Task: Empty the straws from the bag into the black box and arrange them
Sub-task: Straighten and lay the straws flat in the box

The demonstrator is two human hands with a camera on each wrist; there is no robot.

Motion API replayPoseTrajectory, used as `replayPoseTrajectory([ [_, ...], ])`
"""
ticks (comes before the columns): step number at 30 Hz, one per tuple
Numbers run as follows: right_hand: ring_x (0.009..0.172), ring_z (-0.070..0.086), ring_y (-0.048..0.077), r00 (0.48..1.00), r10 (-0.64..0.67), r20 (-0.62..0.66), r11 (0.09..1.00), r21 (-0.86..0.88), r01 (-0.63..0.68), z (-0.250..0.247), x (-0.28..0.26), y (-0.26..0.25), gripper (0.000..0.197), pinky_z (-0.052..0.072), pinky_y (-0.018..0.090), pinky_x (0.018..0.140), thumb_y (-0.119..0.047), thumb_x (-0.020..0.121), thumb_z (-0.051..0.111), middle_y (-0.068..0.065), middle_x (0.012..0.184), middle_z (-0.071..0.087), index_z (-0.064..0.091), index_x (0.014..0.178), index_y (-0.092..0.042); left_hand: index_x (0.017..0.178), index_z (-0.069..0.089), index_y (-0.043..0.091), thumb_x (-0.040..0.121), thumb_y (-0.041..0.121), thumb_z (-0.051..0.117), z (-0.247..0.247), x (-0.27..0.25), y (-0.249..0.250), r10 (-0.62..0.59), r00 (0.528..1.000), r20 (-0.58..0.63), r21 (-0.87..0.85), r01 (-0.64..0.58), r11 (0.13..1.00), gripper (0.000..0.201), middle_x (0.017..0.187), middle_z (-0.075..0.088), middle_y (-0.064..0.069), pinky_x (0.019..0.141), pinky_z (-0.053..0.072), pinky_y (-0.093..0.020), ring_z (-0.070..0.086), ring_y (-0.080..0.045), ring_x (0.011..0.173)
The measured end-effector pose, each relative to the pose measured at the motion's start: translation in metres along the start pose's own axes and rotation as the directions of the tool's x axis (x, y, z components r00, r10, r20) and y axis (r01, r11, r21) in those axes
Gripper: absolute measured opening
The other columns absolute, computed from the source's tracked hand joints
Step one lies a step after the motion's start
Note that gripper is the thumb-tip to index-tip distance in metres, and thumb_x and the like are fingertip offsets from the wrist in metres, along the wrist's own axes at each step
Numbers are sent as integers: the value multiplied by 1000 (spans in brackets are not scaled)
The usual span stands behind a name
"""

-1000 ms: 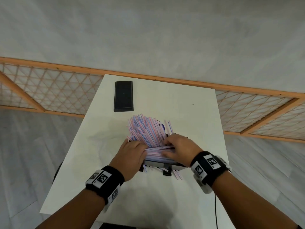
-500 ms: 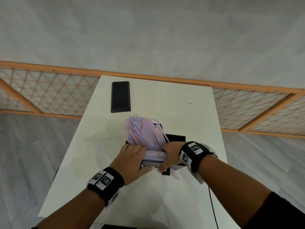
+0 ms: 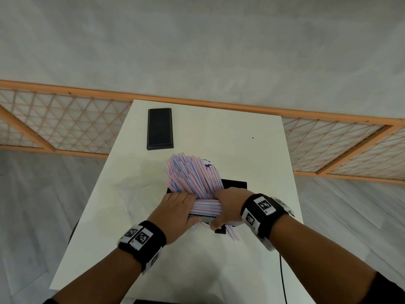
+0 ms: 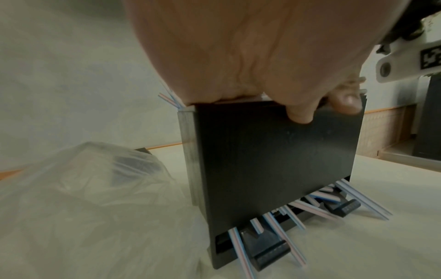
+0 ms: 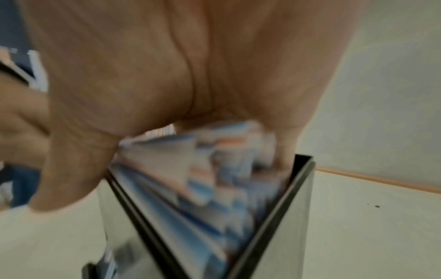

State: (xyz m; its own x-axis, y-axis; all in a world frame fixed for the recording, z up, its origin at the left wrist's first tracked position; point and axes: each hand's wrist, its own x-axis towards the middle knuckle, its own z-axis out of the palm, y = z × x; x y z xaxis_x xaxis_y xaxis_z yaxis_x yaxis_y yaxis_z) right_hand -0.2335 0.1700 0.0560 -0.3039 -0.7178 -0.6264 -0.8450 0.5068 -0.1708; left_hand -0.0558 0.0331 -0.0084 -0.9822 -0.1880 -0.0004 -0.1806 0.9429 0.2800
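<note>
On the white tabletop [image 3: 252, 163] stands the black box [image 4: 274, 160], packed with straws [image 3: 192, 176] that fan out above it — the left hand [image 3: 173, 213] and right hand [image 3: 228, 205] both clasp the bundle at the rim; the plastic bag [image 4: 78, 198] lies beside the box.

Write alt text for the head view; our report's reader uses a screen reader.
Two hands, left hand and right hand, press a fanned bundle of pink-and-blue straws into a black box on a white table. A few straws poke out at the box's near base. A flat black lid lies farther back on the left.
</note>
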Motion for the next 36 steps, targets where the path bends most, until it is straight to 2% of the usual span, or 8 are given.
replayPoseTrajectory([
  [5,84,62,19,967,25,-253,977,211,30,-13,-19,11,61,54,36,75,-80,77,58,-4,92,65,61,99,-22,123,61,22,94,64,47,-4,-2,3,21,997,-68,11,-21,1000,54,110,64,5,94,49,-36,60,-20,99],
  [10,63,54,8,866,95,-492,892,428,145,-18,-55,18,30,47,30,63,-48,93,62,-7,68,61,60,77,-23,134,56,18,88,60,62,-12,0,14,66,985,-156,72,-56,996,64,123,60,2,111,39,-42,58,-23,111],
  [14,56,54,15,935,54,-350,875,467,124,12,-86,27,41,45,35,60,-42,95,57,6,64,61,58,69,-10,140,55,17,92,47,62,-11,5,30,195,966,-169,130,-175,976,56,131,58,1,116,36,-44,54,-20,119],
  [17,82,66,20,978,164,-127,921,376,-105,63,-81,36,36,48,32,69,-50,93,53,0,79,68,58,76,-19,141,53,16,99,39,53,3,10,36,239,966,-100,158,-222,962,49,135,57,0,111,44,-43,54,-21,122],
  [20,114,63,22,929,368,-30,853,409,-325,114,-59,41,47,49,32,90,-59,93,53,1,119,69,58,124,-24,144,49,15,104,39,41,18,12,35,214,977,-13,160,-209,965,47,137,56,-1,107,47,-40,55,-24,120],
  [22,119,62,22,886,463,13,740,545,-394,135,-40,41,62,48,30,95,-63,90,57,3,129,67,55,136,-21,146,48,15,105,40,39,23,12,34,206,979,-5,159,-202,966,49,137,56,-1,107,47,-40,56,-24,120],
  [28,109,66,31,845,529,73,518,761,-390,152,1,28,48,42,26,78,-54,90,65,8,113,73,70,115,-13,144,52,15,103,38,36,25,11,35,201,979,-39,131,-195,972,50,134,60,0,103,50,-40,58,-23,115],
  [36,107,66,35,866,499,-9,678,626,-385,158,10,8,49,45,32,77,-45,107,35,17,115,72,69,111,-10,143,54,16,103,40,32,23,14,36,158,987,-10,86,-157,984,51,132,61,0,101,51,-42,58,-25,114],
])
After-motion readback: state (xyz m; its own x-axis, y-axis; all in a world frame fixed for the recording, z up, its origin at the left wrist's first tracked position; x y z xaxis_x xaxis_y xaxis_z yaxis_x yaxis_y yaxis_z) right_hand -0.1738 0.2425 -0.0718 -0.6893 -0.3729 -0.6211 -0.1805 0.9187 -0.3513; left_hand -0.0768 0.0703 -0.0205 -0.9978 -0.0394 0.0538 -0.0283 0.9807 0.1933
